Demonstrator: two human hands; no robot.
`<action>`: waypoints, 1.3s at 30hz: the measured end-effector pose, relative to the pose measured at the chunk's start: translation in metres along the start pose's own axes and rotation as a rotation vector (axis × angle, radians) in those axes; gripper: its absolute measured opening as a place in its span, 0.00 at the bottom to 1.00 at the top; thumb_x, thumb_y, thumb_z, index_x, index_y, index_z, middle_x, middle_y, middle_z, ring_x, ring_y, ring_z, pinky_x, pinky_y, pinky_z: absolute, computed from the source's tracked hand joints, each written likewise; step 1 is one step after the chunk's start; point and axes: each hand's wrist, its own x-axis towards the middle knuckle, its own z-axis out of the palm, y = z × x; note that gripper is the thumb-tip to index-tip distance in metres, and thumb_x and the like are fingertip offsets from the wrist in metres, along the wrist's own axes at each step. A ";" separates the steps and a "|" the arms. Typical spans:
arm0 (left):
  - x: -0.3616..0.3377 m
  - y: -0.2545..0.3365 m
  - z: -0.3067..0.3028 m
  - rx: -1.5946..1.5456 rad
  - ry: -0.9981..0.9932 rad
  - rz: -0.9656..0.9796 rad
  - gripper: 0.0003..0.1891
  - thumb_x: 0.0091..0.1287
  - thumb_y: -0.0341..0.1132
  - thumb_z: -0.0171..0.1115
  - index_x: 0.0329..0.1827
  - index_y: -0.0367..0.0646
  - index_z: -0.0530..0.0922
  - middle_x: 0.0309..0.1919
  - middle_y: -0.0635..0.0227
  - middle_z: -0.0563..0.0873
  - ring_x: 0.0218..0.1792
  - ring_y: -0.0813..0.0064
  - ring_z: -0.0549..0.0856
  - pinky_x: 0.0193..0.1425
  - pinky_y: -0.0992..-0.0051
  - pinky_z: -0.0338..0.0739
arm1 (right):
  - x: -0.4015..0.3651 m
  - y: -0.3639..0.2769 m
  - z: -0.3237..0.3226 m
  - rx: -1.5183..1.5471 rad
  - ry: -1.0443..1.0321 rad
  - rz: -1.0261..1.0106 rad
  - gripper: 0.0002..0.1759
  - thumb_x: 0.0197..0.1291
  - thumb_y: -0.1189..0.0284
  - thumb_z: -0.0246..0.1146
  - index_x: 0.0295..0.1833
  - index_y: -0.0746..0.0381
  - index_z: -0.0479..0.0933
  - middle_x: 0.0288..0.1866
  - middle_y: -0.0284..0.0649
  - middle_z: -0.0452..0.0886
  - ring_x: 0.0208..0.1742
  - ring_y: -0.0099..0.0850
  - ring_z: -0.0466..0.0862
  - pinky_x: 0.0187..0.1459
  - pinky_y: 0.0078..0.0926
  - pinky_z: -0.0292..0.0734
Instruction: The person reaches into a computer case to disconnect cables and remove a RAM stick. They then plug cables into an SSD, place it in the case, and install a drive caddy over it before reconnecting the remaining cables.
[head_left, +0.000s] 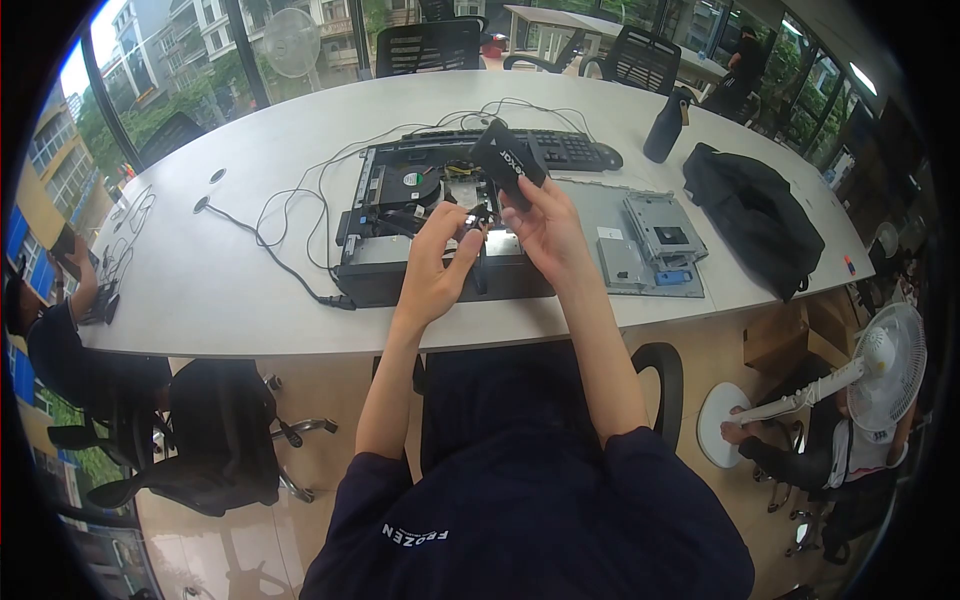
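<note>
My right hand (550, 232) grips a flat black solid-state drive (502, 165) by its lower end; light lettering shows on its face. To its left, my left hand (432, 268) pinches a small dark cable connector (480, 214), just below the drive and apart from it. A black cable hangs beneath those fingers. Both hands are above the opened desktop computer case (385, 285), which lies flat on the table. Inside it, a round black fan (408, 187) shows at left. My hands cover part of the case's middle.
Right of the case lies a metal side panel (615, 235) with a drive bracket (665, 228). Behind is a keyboard (575, 150). A bottle (663, 128) and black bag (755, 215) stand farther right. Thin cables (265, 215) cross the white table (200, 290). People sit at both sides.
</note>
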 end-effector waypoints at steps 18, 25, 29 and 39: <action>-0.002 0.001 0.000 -0.012 -0.091 -0.039 0.15 0.64 0.42 0.73 0.41 0.37 0.85 0.42 0.66 0.82 0.41 0.73 0.81 0.43 0.74 0.76 | 0.000 0.002 0.008 -0.186 0.055 -0.097 0.16 0.72 0.67 0.62 0.61 0.62 0.78 0.32 0.27 0.81 0.21 0.10 0.70 0.19 0.10 0.59; -0.003 -0.002 0.001 -0.033 -0.081 -0.066 0.13 0.61 0.37 0.75 0.38 0.36 0.84 0.39 0.69 0.83 0.37 0.76 0.78 0.35 0.76 0.71 | -0.001 0.003 0.010 -0.194 0.043 -0.114 0.14 0.71 0.69 0.62 0.58 0.62 0.79 0.34 0.28 0.83 0.25 0.10 0.77 0.19 0.09 0.65; -0.003 -0.004 0.002 -0.034 -0.064 -0.050 0.12 0.60 0.37 0.75 0.38 0.36 0.85 0.39 0.70 0.83 0.36 0.77 0.78 0.33 0.78 0.70 | -0.004 0.001 0.015 -0.181 0.088 -0.105 0.13 0.71 0.71 0.62 0.58 0.62 0.79 0.36 0.30 0.84 0.28 0.12 0.82 0.22 0.09 0.72; -0.003 -0.006 0.004 0.004 -0.027 -0.005 0.12 0.55 0.35 0.78 0.35 0.37 0.87 0.36 0.69 0.84 0.34 0.77 0.79 0.33 0.77 0.70 | -0.004 0.001 0.012 -0.160 0.059 -0.148 0.13 0.70 0.73 0.61 0.57 0.63 0.79 0.42 0.37 0.86 0.35 0.18 0.87 0.32 0.15 0.85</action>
